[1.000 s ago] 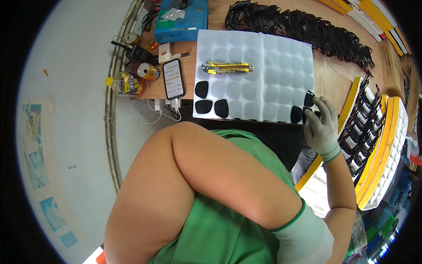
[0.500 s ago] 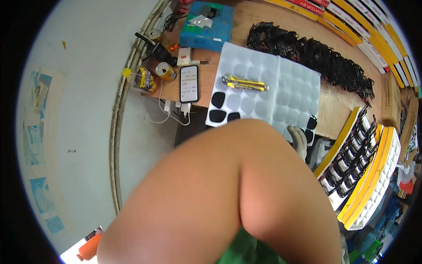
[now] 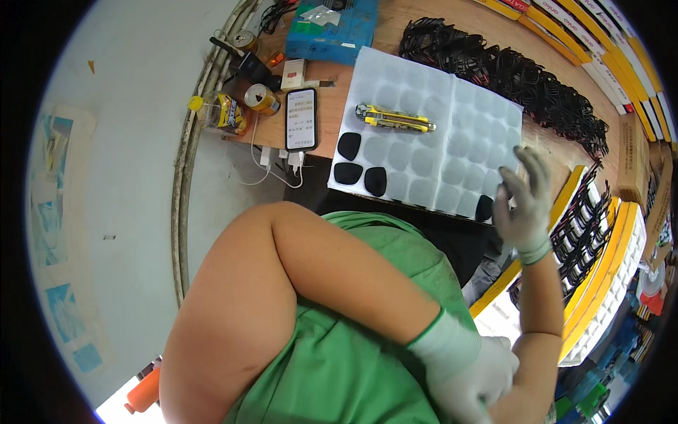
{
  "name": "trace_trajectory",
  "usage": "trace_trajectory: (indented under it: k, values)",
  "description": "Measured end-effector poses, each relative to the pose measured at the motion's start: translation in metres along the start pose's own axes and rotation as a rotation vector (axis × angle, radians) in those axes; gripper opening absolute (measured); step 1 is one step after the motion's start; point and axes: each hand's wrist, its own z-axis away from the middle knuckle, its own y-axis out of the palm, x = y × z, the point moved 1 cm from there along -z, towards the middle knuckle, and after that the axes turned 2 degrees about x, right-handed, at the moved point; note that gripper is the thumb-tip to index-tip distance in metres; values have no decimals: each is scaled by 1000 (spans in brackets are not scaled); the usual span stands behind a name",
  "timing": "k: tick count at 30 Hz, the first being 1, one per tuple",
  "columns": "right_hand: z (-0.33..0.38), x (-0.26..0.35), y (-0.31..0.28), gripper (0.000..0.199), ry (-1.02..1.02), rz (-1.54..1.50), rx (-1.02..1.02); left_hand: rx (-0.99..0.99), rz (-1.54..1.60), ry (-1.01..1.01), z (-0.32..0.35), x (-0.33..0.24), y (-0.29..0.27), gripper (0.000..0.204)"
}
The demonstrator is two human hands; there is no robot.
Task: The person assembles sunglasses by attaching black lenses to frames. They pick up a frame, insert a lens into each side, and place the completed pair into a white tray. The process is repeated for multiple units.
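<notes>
My right hand [image 3: 523,201], in a pale glove, is raised with its fingers spread over the near right corner of a white dimpled tray [image 3: 424,134]. A black oval pad [image 3: 484,208] lies in the tray just left of that hand. More black pads [image 3: 349,146] sit at the tray's near left, and a yellow utility knife [image 3: 395,118] lies across its top. My left arm crosses my green shirt. My gloved left hand [image 3: 466,371] rests curled against my right forearm and holds nothing.
On the wooden bench left of the tray are a phone [image 3: 301,119] on a cable, a drink can [image 3: 261,99], a yellow bottle [image 3: 219,113] and a blue box [image 3: 332,28]. A heap of black frames [image 3: 508,78] lies behind. Yellow racks [image 3: 600,268] stand at right.
My right hand has lifted off the tray's right edge and spread its fingers. My left arm swung across the view, and its hand now rests on my right forearm.
</notes>
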Motion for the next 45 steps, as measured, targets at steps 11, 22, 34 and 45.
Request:
trace_trajectory:
  k: [11, 22, 34, 45]
  values:
    - [-137, -15, -34, 24, -666, 255, 204, 459, 760, -641, -63, 79, 54, 83]
    - [-74, -19, -10, 18, -310, -97, 291, 352, 558, -419, 16, 51, -21, 83]
    - [173, -31, 7, 23, 1182, -748, -351, -617, 58, -666, 205, -10, -115, 57]
    - [-34, 110, -10, 29, -117, -1391, -120, -1008, -459, -617, 163, 72, -256, 26]
